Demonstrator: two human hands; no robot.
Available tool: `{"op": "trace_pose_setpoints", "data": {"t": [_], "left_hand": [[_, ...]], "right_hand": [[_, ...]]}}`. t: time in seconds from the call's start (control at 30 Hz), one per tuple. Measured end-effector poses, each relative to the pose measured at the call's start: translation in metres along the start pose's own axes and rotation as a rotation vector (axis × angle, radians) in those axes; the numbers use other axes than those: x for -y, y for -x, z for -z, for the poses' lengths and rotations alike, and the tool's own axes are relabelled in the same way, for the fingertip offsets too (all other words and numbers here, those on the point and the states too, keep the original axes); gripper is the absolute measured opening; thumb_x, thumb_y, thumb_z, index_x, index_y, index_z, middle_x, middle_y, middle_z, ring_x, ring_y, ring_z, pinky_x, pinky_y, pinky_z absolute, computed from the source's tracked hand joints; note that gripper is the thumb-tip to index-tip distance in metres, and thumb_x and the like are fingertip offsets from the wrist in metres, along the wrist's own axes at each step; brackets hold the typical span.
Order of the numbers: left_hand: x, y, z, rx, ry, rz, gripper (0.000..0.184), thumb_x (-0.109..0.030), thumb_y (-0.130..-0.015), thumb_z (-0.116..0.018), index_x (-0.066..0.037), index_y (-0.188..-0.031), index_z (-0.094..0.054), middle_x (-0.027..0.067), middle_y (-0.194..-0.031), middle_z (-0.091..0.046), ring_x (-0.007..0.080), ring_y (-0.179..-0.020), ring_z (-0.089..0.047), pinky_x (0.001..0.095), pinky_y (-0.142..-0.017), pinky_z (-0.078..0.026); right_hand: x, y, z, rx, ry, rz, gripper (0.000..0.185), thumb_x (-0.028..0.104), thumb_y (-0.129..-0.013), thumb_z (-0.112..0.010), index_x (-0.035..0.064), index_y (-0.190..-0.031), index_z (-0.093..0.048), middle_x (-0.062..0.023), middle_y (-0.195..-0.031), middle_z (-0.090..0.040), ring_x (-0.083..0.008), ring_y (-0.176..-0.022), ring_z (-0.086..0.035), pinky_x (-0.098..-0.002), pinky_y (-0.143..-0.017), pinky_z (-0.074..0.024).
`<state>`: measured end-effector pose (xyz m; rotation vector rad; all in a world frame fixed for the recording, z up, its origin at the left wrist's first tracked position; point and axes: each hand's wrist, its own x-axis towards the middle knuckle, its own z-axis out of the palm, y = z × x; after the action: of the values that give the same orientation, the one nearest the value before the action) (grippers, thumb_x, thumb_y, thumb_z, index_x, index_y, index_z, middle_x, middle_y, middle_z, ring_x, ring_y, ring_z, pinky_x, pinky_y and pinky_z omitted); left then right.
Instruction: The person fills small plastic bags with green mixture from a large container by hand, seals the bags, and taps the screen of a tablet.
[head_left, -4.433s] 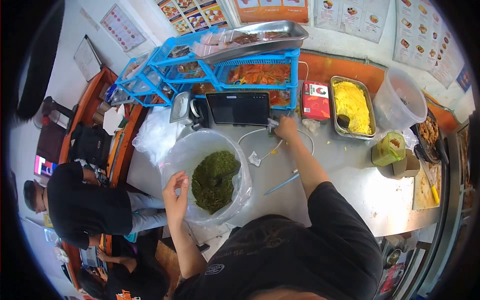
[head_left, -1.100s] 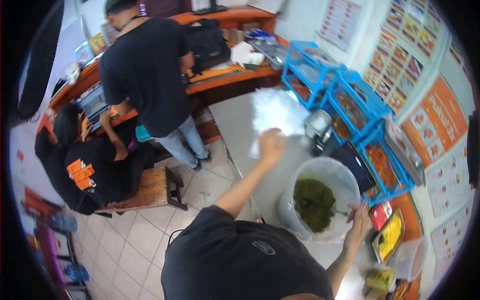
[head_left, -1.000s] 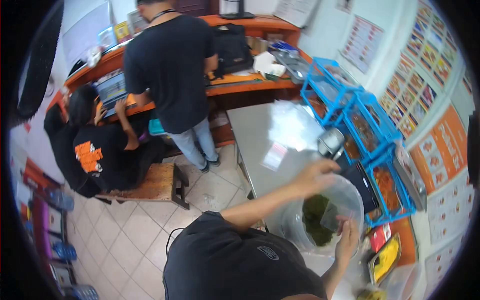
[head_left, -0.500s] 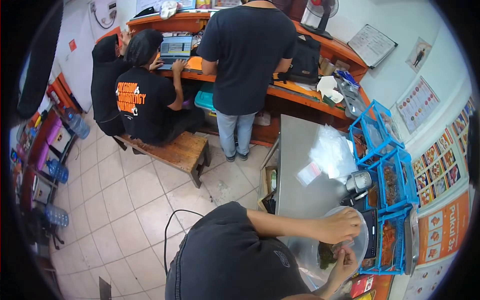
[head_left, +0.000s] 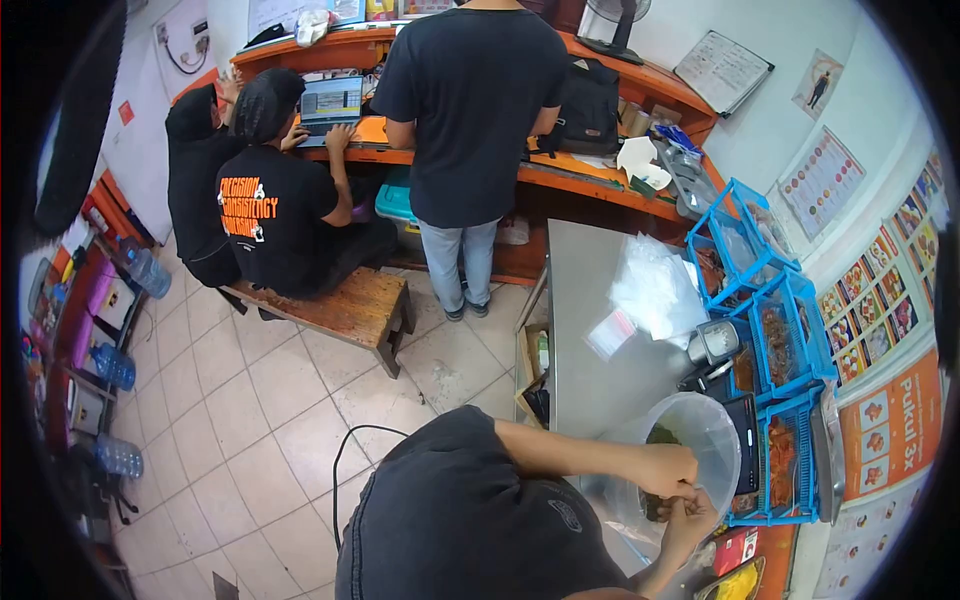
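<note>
Both my hands meet over a large clear plastic tub [head_left: 712, 430] that holds dark green leafy stuff [head_left: 662, 437]. My left hand [head_left: 664, 468] is closed, its fingertips pinched toward the other hand. My right hand [head_left: 688, 522] is pinched just below, touching the left fingertips. Between them is a small clear plastic bag, mostly hidden by the fingers now. The tub stands on a metal table [head_left: 590, 270].
Beyond the tub are blue baskets [head_left: 793, 345] of packed food, a black flat device [head_left: 745, 440] and a metal container [head_left: 714, 342]. Plastic bags [head_left: 655, 290] lie on the table. Two people sit on a wooden bench [head_left: 335, 305]; another person [head_left: 475, 120] stands at the counter.
My left hand has lowered and turned, closing its fingers near my right fingertips. The small plastic piece seen between them earlier is now largely covered. The view has shifted slightly.
</note>
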<state>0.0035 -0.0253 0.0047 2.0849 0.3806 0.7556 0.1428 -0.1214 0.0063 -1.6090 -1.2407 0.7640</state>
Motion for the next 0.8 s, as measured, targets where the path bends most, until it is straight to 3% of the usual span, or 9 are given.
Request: {"op": "trace_pose_setpoints", "data": {"t": [0.13, 0.27, 0.33, 0.5, 0.53, 0.57, 0.63, 0.73, 0.8], "left_hand": [[0.016, -0.008, 0.003, 0.115, 0.019, -0.195, 0.021, -0.013, -0.08, -0.056, 0.005, -0.071, -0.061, 0.0231, -0.066, -0.059, 0.0354, -0.062, -0.058, 0.0426, -0.056, -0.044], [-0.002, -0.008, 0.002, 0.067, -0.322, -0.237, 0.019, -0.013, -0.08, -0.056, 0.003, -0.071, -0.062, 0.0204, -0.066, -0.061, 0.0339, -0.058, -0.058, 0.0411, -0.055, -0.044], [-0.016, -0.009, 0.012, 0.075, -0.334, -0.253, 0.021, -0.014, -0.082, -0.056, 0.002, -0.07, -0.061, 0.0171, -0.064, -0.062, 0.0297, -0.056, -0.059, 0.0385, -0.053, -0.045], [-0.015, -0.015, 0.031, 0.406, 0.472, -0.119, 0.021, -0.017, -0.084, -0.059, 0.001, -0.072, -0.063, 0.0094, -0.06, -0.061, 0.0156, -0.054, -0.06, 0.0307, -0.051, -0.045], [-0.005, -0.015, 0.026, 0.423, 0.5, -0.059, 0.02, -0.016, -0.082, -0.06, 0.001, -0.073, -0.063, 0.0108, -0.061, -0.061, 0.0166, -0.054, -0.06, 0.0314, -0.052, -0.045], [0.006, -0.017, 0.019, 0.228, 0.289, -0.1, 0.018, -0.017, -0.078, -0.063, -0.001, -0.072, -0.063, 0.0152, -0.064, -0.06, 0.0223, -0.053, -0.058, 0.0341, -0.052, -0.044], [0.011, -0.018, 0.02, 0.067, -0.266, -0.021, 0.016, -0.018, -0.072, -0.063, -0.003, -0.067, -0.063, 0.0181, -0.067, -0.06, 0.0337, -0.059, -0.058, 0.0422, -0.056, -0.045], [-0.017, -0.018, 0.028, 0.097, -0.497, 0.239, 0.022, -0.022, -0.071, -0.066, -0.005, -0.083, -0.064, 0.016, -0.085, -0.065, 0.0351, -0.08, -0.061, 0.0464, -0.07, -0.046], [-0.023, -0.019, 0.026, -0.093, -0.392, -0.1, 0.037, -0.024, -0.069, -0.069, -0.004, -0.099, -0.058, 0.0158, -0.104, -0.061, 0.0349, -0.096, -0.057, 0.0483, -0.079, -0.042]], "right_hand": [[-0.013, 0.002, 0.006, -0.045, 0.005, 0.086, 0.007, -0.006, -0.085, -0.054, -0.0025, -0.081, -0.058, -0.0074, -0.066, -0.062, -0.0097, -0.052, -0.058, -0.0215, -0.045, -0.0458], [-0.015, 0.003, 0.012, -0.129, 0.269, 0.263, 0.01, -0.002, -0.087, -0.052, -0.0043, -0.081, -0.059, -0.0085, -0.065, -0.062, -0.0131, -0.051, -0.058, -0.0241, -0.05, -0.047], [0.006, 0.01, 0.019, 0.003, 0.303, 0.229, 0.012, 0.003, -0.088, -0.052, -0.0036, -0.081, -0.06, -0.007, -0.064, -0.061, -0.0129, -0.052, -0.059, -0.0244, -0.048, -0.0453], [0.003, 0.01, 0.039, 0.235, -0.358, -0.142, 0.02, 0.019, -0.083, -0.057, 0.0017, -0.087, -0.066, -0.0022, -0.061, -0.058, -0.0088, -0.05, -0.052, -0.022, -0.043, -0.0346], [0.015, 0.011, 0.03, 0.12, -0.146, -0.102, 0.021, 0.018, -0.085, -0.055, 0.0016, -0.084, -0.068, 0.0018, -0.06, -0.056, -0.0072, -0.049, -0.048, -0.0229, -0.043, -0.0313], [0.032, 0.001, 0.02, 0.126, 0.08, -0.009, 0.021, 0.017, -0.083, -0.054, 0.0013, -0.074, -0.066, -0.0037, -0.056, -0.056, -0.0132, -0.047, -0.049, -0.0288, -0.044, -0.0332], [0.016, -0.013, 0.01, -0.234, 0.653, 0.221, 0.016, 0.014, -0.077, -0.055, 0.0001, -0.068, -0.057, -0.0227, -0.065, -0.055, -0.0387, -0.056, -0.054, -0.0451, -0.053, -0.0404], [0.014, -0.009, 0.011, -0.225, 0.655, 0.163, 0.017, 0.014, -0.078, -0.056, 0.0002, -0.069, -0.056, -0.0193, -0.061, -0.056, -0.0369, -0.056, -0.055, -0.0427, -0.054, -0.0419], [0.012, -0.009, 0.022, -0.103, 0.373, 0.13, 0.017, 0.013, -0.079, -0.057, -0.0012, -0.069, -0.056, -0.0169, -0.06, -0.056, -0.0313, -0.053, -0.054, -0.0393, -0.054, -0.0418]]}}
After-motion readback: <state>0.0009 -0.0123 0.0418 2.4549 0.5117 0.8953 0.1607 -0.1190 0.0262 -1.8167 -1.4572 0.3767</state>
